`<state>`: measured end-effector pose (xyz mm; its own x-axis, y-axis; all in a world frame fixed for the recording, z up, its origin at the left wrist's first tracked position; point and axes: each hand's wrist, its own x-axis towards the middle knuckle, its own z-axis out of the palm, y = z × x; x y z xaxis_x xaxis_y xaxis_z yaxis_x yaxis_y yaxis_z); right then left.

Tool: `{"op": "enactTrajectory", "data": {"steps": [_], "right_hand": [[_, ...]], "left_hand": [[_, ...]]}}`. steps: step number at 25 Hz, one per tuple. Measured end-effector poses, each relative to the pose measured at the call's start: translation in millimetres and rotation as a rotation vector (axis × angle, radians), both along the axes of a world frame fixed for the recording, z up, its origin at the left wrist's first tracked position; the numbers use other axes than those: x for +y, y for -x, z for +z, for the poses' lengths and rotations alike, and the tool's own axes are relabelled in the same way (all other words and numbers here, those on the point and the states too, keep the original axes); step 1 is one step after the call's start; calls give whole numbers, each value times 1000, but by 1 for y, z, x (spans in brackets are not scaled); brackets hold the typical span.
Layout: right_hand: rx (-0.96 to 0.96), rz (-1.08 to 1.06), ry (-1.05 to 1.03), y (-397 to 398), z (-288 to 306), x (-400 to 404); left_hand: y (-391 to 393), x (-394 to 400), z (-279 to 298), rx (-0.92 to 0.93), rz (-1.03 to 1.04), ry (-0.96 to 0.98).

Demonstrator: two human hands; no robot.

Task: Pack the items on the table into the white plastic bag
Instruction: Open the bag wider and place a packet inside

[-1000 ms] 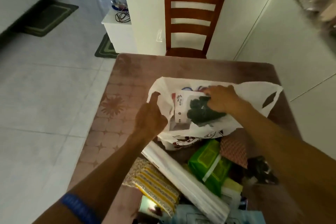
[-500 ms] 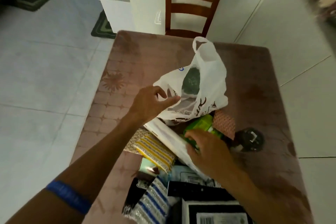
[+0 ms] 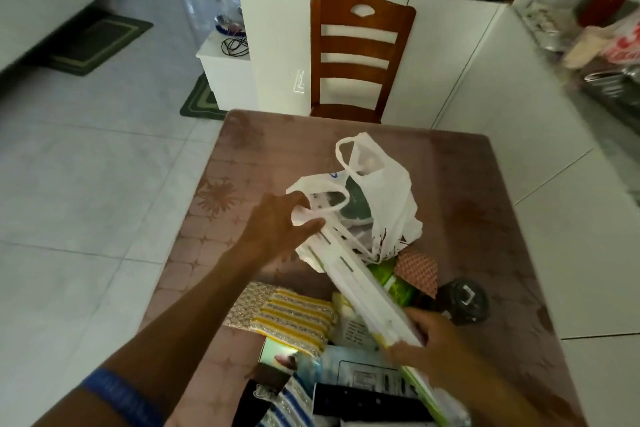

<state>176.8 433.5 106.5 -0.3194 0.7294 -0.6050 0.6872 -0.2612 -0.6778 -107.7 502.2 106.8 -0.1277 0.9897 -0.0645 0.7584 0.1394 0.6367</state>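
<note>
Left hand (image 3: 277,229) out over the brown patterned surface (image 3: 485,236), fingers curled round one handle loop of the white plastic bag (image 3: 391,204) and holding its mouth open toward the camera. Bag slumped near the middle of the surface, second handle loop sticking up at the far side, something dark green showing through inside. Right hand (image 3: 433,340) lower and nearer, fingers wrapped round the near end of a long white flat package (image 3: 353,274), gripping it. Package tilted diagonally, far end up at the bag's mouth, just beside the left thumb; hard to tell whether the tip is inside yet. Beneath and around the package, a heap of things left unpacked: green packet (image 3: 398,288) partly hidden under it, brown checkered packet (image 3: 417,270) touching the bag's base, dark round object (image 3: 462,302) to the right of those, yellow-striped scrub pads (image 3: 291,317) to the left, black box (image 3: 367,404) and blue-striped cloth (image 3: 280,406) at the near edge. Blue wristband (image 3: 119,397) on the left forearm. Wooden chair (image 3: 360,55) pushed in at the far side, against white cabinets (image 3: 450,55).
</note>
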Motion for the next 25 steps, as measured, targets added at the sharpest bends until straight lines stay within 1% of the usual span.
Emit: {"op": "enactTrajectory", "data": {"steps": [2,5,7,8,9,11,12,13,15,16,17,18,20,21,22,23,24,25], "right_hand": [[11,-11,12,-28,20,4],[0,19,57,-59,32,14],[23,-14,97,-73,33,19],[66,-38,96,-76,35,20],[125,-68,83,-76,35,20],[278,-156,75,-63,37,28],[348,-173,78,-48,36,37],[406,-179,64,-30,34,51],[522,-204,74,16,29,84],[575,-210,79,38,22,101],[599,-197,61,58,14,119],[592,-170,16,77,7,134],[518,-118,-95,105,-14,160],[453,-103,-131,111,-22,169],[370,-70,-163,112,-31,178],[274,-14,-211,110,-36,185],[164,52,-283,103,-40,190],[15,130,-374,94,-42,195]], "left_hand": [[-4,4,1,35,-50,5],[-12,14,5,59,-85,124],[-14,19,6,149,-72,121],[-14,20,6,202,-43,87],[-13,21,4,192,5,63],[-9,21,3,-1,91,50],[-8,20,3,-54,77,94],[-6,19,2,4,11,173],[-3,19,-4,355,-191,279],[-2,18,-8,440,-237,262],[-2,17,-11,407,-214,219],[-2,16,-11,241,-120,161],[-7,15,-7,-354,241,107],[-7,16,-3,-600,429,70],[-6,18,3,-786,560,41],[-2,21,10,-949,629,3],[2,24,17,-1096,654,-41],[5,28,24,-1184,646,-84]]}}
